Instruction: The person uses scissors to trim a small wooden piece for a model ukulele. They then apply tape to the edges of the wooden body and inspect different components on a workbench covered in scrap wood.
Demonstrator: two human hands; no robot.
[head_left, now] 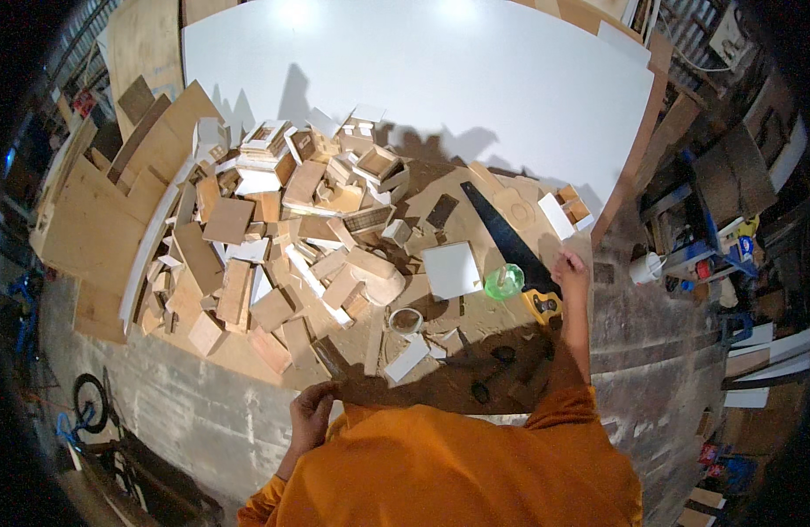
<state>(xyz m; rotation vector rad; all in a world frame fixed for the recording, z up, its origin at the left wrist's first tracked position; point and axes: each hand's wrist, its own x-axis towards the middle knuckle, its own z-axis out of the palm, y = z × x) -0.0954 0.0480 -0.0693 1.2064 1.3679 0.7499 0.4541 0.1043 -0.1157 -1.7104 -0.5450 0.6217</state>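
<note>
Left hand [315, 411], fingers narrowed, at the table's [240, 365] near edge; right hand [571, 267], grip unclear, beside saw [508, 234], near right edge.

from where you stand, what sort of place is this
Most likely a woodworking shop: there's a handsaw with a yellow handle, a pile of wood offcuts, and larger wooden panels at the left.

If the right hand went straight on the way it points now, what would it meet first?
Probably the small white-sided wooden box just beyond the right hand; its height above the table is unclear, so it might pass over.
</note>
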